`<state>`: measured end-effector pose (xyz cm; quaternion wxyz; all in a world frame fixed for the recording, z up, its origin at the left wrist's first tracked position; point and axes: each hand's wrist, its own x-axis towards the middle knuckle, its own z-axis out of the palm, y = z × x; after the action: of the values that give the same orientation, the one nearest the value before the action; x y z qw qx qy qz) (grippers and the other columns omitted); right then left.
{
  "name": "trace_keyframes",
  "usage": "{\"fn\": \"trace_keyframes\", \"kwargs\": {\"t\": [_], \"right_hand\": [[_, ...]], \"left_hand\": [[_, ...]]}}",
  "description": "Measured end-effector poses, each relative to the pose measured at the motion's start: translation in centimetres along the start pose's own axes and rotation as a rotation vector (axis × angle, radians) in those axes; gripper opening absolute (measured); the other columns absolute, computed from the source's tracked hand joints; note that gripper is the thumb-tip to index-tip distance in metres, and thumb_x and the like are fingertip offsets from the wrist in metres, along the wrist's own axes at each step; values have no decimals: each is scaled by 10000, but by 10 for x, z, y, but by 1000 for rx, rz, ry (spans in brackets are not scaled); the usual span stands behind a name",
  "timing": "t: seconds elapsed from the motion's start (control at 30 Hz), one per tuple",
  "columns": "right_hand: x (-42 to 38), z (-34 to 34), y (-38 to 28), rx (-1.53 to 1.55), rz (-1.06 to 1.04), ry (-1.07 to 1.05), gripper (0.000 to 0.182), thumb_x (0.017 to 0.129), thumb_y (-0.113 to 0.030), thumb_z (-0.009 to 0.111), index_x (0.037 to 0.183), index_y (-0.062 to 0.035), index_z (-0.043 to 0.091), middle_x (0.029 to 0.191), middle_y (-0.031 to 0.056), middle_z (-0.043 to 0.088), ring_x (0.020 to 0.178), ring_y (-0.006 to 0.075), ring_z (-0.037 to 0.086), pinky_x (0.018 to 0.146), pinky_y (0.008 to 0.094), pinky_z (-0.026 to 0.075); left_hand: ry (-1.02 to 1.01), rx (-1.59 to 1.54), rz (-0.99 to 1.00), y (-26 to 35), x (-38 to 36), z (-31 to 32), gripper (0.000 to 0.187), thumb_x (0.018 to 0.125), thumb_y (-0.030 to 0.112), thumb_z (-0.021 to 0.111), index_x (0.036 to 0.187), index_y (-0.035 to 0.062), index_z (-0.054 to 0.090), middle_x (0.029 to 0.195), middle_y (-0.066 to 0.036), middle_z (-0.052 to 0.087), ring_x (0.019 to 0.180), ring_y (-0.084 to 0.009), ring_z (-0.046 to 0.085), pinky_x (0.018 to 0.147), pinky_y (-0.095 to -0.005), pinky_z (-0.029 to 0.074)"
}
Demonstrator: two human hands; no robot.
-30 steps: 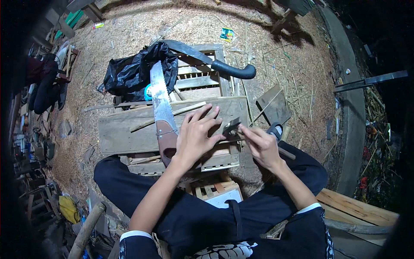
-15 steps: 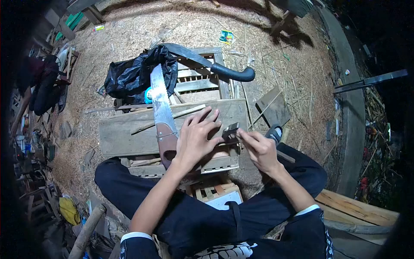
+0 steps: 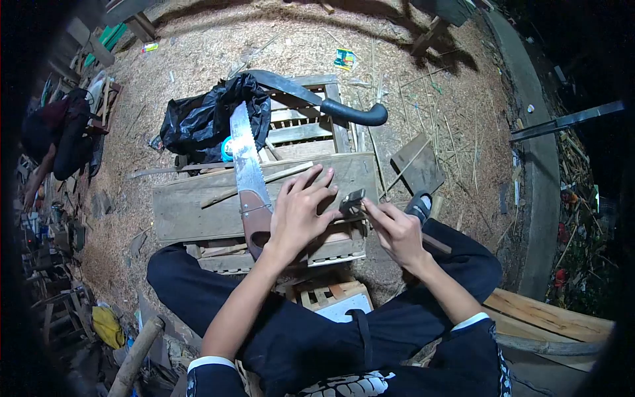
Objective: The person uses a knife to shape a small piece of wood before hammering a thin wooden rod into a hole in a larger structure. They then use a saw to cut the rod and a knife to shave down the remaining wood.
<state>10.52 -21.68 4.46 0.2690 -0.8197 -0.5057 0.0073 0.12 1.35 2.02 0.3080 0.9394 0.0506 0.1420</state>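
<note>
My left hand lies on the weathered plank with its fingers spread, its thumb near a small dark metal piece. My right hand is closed beside that piece, thumb and forefinger pinched at its right side; what they grip is too small to make out. Just left of my left hand is a handsaw with a brown handle, lying across the plank. A thin wooden stick passes under the saw blade.
Beyond the plank, a black plastic bag, a blue tape measure and a large black-handled blade rest on a slatted crate. A person crouches at the far left. A loose board lies right.
The person at the far left has leaned forward, with an arm reaching down. My hands have hardly moved; the view has shifted slightly.
</note>
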Motion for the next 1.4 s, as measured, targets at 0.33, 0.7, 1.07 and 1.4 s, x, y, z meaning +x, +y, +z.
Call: {"fn": "trace_keyframes", "kwargs": {"t": [0.33, 0.7, 1.07, 1.4], "right_hand": [[7, -6, -5, -12, -20, 211, 496, 893, -47, 739, 1380, -126, 686, 964, 107, 705, 757, 312, 709, 637, 405, 556], [1, -9, -10, -52, -45, 41, 448, 852, 12, 746, 1297, -26, 718, 946, 137, 717, 752, 287, 720, 622, 400, 568], [-2, -4, -8, -108, -44, 151, 498, 853, -22, 728, 1343, -105, 716, 937, 97, 704, 739, 273, 695, 640, 384, 553], [-1, -11, -18, -44, 13, 279, 445, 820, -17, 791, 1261, -9, 729, 961, 126, 706, 742, 288, 694, 638, 399, 550]], "left_hand": [[-24, 1, -21, -1, -2, 3, 477, 773, 369, 872, 1159, 100, 791, 1520, -47, 611, 1479, -251, 467, 1158, -450, 370], [-4, -23, -7, 0, -3, 1, 466, 784, 349, 859, 1167, 96, 778, 1470, -59, 646, 1452, -254, 492, 1150, -455, 383], [-16, 0, -8, 0, -3, 0, 456, 781, 338, 858, 1167, 108, 783, 1492, -50, 631, 1463, -247, 482, 1153, -444, 375], [2, -6, -2, -1, -4, 4, 456, 782, 357, 860, 1163, 116, 784, 1467, -51, 651, 1463, -251, 482, 1151, -443, 372]]}}
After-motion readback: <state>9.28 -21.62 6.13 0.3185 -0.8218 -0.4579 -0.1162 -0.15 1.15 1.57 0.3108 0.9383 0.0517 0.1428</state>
